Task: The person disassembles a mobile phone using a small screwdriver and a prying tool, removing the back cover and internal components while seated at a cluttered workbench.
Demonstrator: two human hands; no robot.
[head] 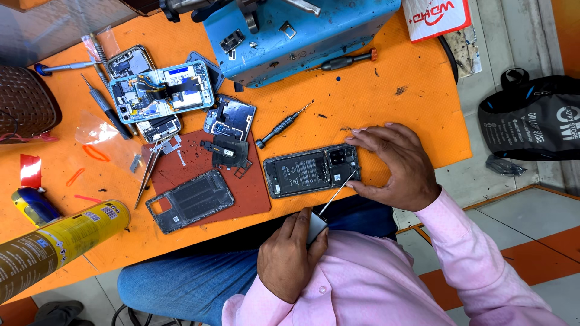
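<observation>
Near the middle of the frame, an opened dark smartphone with its back cover removed (312, 171) is lying flat on the orange textured work mat (393, 78), its battery and camera module exposed. At centre right, the left hand (396, 164) is resting over the phone's camera end, its fingers curling around that edge and pressing it down against the mat. At lower centre, the right hand (289, 256) is gripping a small grey-handled tool with a thin metal shaft (329, 202), the fingers clamped around the handle close to the pink shirt; the shaft is slanting up toward the phone's lower right edge, and its tip is meeting the frame near the camera.

To the left of the phone, a dark red rubber pad (254, 193) is holding a black plastic phone back frame (190, 201), a small black bracket piece (228, 152) and loose metal bits. Metal tweezers (148, 175) are lying across the pad's left edge. Just above the phone, a black precision screwdriver (281, 126) is lying at a slant. In the upper left, a second dismantled phone with a light blue frame (162, 92) is sitting among other phone parts. At the top centre, a blue metal machine (296, 30) is standing, with a red-tipped screwdriver (347, 60) beside it. In the lower left corner, a yellow spray can (57, 244) is lying on its side.
</observation>
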